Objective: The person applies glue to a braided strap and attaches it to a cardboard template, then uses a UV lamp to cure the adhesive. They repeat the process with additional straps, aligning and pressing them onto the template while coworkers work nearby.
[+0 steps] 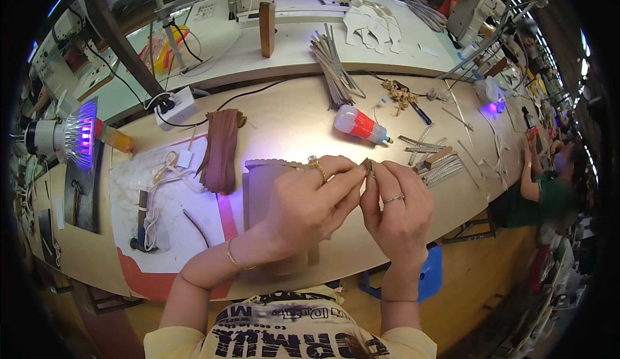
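Observation:
Above the middle of the table, my left hand [309,203] and my right hand [402,212] meet fingertip to fingertip. Between them they pinch a small grey-brown strip [369,167], mostly hidden by the fingers. A flat taupe panel [257,188] with a scalloped top edge lies under my left hand and is partly covered by it. Beyond the hands, a squeeze bottle [359,126] with a red label rests on its side. Right of my right hand lie several braided silver-grey strips [442,170] and a small wooden block [438,157].
A brown folded bundle [221,152], a hammer [143,220] and white cord [154,212] lie to the left, near a lit purple lamp [81,134]. Grey strips [332,68] stretch over the back edge. Another person [549,181] sits far right; a blue stool [431,273] stands below.

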Action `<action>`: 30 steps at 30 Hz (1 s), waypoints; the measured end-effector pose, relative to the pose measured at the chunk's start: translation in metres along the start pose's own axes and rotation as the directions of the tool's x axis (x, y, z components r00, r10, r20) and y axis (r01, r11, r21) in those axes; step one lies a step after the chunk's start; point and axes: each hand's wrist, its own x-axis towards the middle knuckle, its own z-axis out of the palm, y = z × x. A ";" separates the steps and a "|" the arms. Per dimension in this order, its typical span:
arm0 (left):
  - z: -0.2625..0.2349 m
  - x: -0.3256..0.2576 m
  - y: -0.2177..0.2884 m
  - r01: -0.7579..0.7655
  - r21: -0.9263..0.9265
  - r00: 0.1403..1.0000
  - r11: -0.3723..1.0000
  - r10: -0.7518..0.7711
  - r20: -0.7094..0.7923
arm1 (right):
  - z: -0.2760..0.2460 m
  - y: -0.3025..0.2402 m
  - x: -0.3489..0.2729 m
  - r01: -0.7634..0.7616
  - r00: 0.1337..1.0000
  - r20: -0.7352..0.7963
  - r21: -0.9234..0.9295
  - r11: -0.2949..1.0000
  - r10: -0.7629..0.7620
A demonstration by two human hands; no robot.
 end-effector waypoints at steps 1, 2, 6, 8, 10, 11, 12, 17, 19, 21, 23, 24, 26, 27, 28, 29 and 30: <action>0.004 -0.001 -0.001 0.034 -0.029 0.999 0.999 -0.033 0.022 | 0.000 0.002 -0.003 -0.028 1.000 0.009 0.020 0.999 0.028; 0.007 -0.002 -0.001 0.068 -0.068 0.997 0.995 -0.065 0.034 | 0.000 0.005 -0.006 -0.040 0.999 0.013 0.029 0.999 0.040; 0.016 -0.005 -0.003 0.234 -0.219 0.971 0.947 -0.219 0.094 | 0.010 0.013 -0.016 -0.101 0.995 0.019 0.091 0.991 0.100; 0.018 -0.008 -0.002 0.320 -0.268 0.947 0.909 -0.299 0.119 | 0.015 0.016 -0.020 -0.135 0.991 0.013 0.137 0.981 0.134; 0.021 -0.010 -0.001 0.400 -0.278 0.917 0.873 -0.378 0.130 | 0.019 0.018 -0.025 -0.173 0.985 0.009 0.184 0.968 0.174; 0.023 -0.011 -0.001 0.414 -0.290 0.910 0.863 -0.393 0.129 | 0.021 0.019 -0.027 -0.195 0.980 0.006 0.208 0.958 0.198; 0.026 -0.012 -0.002 0.424 -0.300 0.905 0.854 -0.407 0.123 | 0.024 0.019 -0.029 -0.216 0.975 0.002 0.232 0.948 0.222; 0.040 -0.017 -0.006 0.475 -0.406 0.872 0.781 -0.481 0.094 | 0.035 0.020 -0.036 -0.276 0.953 -0.030 0.316 0.908 0.301; 0.042 -0.017 -0.007 0.498 -0.426 0.857 0.756 -0.505 0.106 | 0.039 0.022 -0.034 -0.258 0.954 -0.066 0.321 0.911 0.293; 0.042 -0.015 -0.009 0.550 -0.483 0.815 0.681 -0.564 0.133 | 0.038 0.026 -0.034 -0.309 0.949 0.044 0.335 0.890 0.313; 0.041 -0.010 -0.016 0.668 -0.544 0.702 0.508 -0.672 0.235 | 0.037 0.037 -0.032 -0.276 0.961 0.069 0.315 0.908 0.268; 0.036 -0.006 -0.024 0.701 -0.541 0.676 0.466 -0.674 0.296 | 0.039 0.046 -0.030 -0.259 0.966 0.091 0.277 0.925 0.243; 0.038 0.002 -0.042 0.578 -0.759 0.711 0.298 -0.641 0.290 | 0.055 0.056 -0.030 -0.347 0.935 0.183 0.652 0.674 0.304; 0.039 0.004 -0.051 0.552 -0.787 0.717 0.275 -0.639 0.279 | 0.062 0.061 -0.031 -0.502 0.858 0.367 0.748 0.435 0.360; 0.040 0.006 -0.061 0.563 -0.782 0.708 0.267 -0.643 0.291 | 0.069 0.067 -0.034 -0.643 0.742 0.556 0.749 0.161 0.375; 0.041 0.007 -0.070 0.624 -0.734 0.656 0.268 -0.690 0.306 | 0.078 0.072 -0.035 -0.642 0.751 0.545 0.734 0.220 0.373; 0.041 0.006 -0.078 0.617 -0.739 0.661 0.271 -0.688 0.300 | 0.087 0.078 -0.035 -0.656 0.745 0.545 0.701 0.279 0.384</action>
